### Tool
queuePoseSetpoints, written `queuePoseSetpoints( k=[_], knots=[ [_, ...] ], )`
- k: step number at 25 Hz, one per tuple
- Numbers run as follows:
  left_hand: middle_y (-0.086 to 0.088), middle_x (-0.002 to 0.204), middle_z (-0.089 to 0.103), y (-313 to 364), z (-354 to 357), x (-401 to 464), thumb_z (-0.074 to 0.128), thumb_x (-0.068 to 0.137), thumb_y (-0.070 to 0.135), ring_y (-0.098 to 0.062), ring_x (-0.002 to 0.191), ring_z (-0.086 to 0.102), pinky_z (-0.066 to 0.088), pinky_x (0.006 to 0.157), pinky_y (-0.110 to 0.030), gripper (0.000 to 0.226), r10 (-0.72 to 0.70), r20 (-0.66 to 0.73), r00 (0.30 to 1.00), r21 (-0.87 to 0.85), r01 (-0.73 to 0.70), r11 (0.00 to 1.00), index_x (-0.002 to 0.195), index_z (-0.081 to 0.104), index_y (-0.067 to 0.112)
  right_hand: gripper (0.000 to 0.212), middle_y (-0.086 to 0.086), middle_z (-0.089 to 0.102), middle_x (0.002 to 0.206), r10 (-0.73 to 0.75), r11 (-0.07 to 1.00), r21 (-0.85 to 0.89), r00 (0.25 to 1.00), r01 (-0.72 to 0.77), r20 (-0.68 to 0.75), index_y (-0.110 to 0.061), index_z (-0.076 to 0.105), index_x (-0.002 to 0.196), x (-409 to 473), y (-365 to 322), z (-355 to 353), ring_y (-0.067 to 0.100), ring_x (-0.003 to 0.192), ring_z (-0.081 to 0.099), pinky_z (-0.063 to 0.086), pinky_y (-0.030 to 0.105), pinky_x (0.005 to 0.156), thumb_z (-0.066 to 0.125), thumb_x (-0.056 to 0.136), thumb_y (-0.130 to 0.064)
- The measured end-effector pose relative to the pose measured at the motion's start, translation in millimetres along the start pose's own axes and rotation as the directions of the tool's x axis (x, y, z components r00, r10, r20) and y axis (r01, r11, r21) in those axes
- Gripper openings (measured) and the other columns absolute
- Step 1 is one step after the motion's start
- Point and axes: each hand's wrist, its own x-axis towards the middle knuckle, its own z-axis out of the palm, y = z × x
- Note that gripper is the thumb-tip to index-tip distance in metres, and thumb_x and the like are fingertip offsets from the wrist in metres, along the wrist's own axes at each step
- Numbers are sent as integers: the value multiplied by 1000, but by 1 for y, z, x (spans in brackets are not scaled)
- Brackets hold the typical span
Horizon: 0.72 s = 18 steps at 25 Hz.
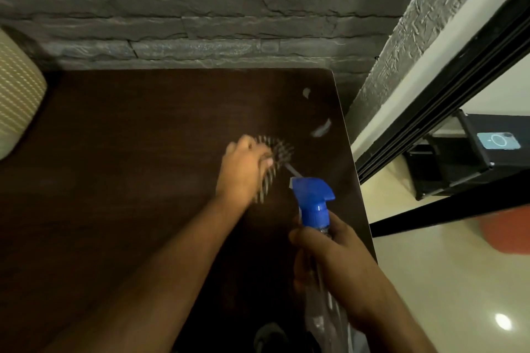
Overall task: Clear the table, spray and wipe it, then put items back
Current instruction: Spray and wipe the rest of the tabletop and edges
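Leftmost, cream ribbed cushion (17, 89) beside dark brown wooden desk (129, 152). Mid-desk, left hand (243, 169) clutching blurred striped cloth (272, 163). Rightward, right hand (329, 261) wrapped around clear blue-nozzled spray bottle (314, 203), above desk's right edge.

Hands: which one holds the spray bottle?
The right hand grips the clear spray bottle by its neck under the blue trigger head. The left hand holds a striped cloth on the table instead.
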Motion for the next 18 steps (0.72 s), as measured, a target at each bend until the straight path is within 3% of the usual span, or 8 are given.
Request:
queuePoseSetpoints(
  k=[3, 6, 9, 12, 15, 17, 18],
  knots=[
    [1, 101, 57, -28, -20, -101, 49, 88, 40, -23, 86, 53, 45, 81, -33, 31, 131, 16, 991, -49, -130, 990, 101, 71, 24, 20, 13, 57, 62, 10, 1000, -19, 1000, -10, 6, -16, 57, 100, -11, 5, -1, 26, 53, 57, 53, 35, 57, 64, 81, -15],
    [-4, 97, 58, -66, -28, -42, 49, 87, 41, -30, 86, 56, 45, 81, -36, 32, 26, -53, 998, 37, -24, 999, 99, 72, 21, 21, 13, 58, 63, 10, 1000, -19, 1000, -10, -14, -18, 58, 101, -13, 9, 1, 25, 53, 57, 53, 36, 59, 64, 81, -15],
    [-7, 112, 55, -44, -14, 34, 59, 90, 32, -33, 102, 52, 44, 90, -38, 24, -102, -92, 990, 48, 107, 993, 109, 69, 22, 22, 14, 57, 59, 4, 1000, -12, 999, -4, -41, -17, 57, 102, -7, 20, 14, 26, 51, 55, 52, 35, 55, 65, 81, -15],
    [-1, 111, 54, -7, -1, -22, 58, 90, 35, -23, 99, 49, 42, 87, -35, 24, 103, 98, 990, -46, -98, 994, 110, 68, 25, 20, 15, 56, 57, -3, 1000, -6, 996, 2, -93, -13, 57, 100, -7, 29, 25, 28, 50, 54, 49, 38, 56, 64, 82, -14],
    [2, 101, 58, -45, -30, -111, 49, 88, 42, -21, 88, 52, 45, 80, -34, 31, 246, 95, 965, -123, -234, 964, 104, 71, 26, 20, 14, 57, 58, 7, 1000, 15, 994, -6, -107, -16, 58, 100, -17, 33, 32, 29, 52, 55, 49, 43, 61, 65, 82, -15],
    [-2, 98, 60, -87, -44, -78, 50, 87, 44, -28, 86, 57, 48, 79, -38, 32, 190, 24, 981, -24, -189, 982, 99, 72, 24, 22, 12, 58, 58, 13, 1000, 22, 993, -11, -113, -17, 57, 103, -22, 36, 34, 29, 52, 55, 50, 44, 63, 65, 82, -15],
    [-5, 100, 59, -100, -47, -45, 54, 87, 42, -32, 89, 58, 49, 81, -40, 29, 89, -19, 996, 24, -89, 996, 100, 71, 23, 23, 12, 58, 58, 16, 1000, 21, 993, -13, -120, -17, 56, 104, -24, 37, 36, 28, 53, 55, 50, 43, 63, 64, 83, -15]
  ],
)
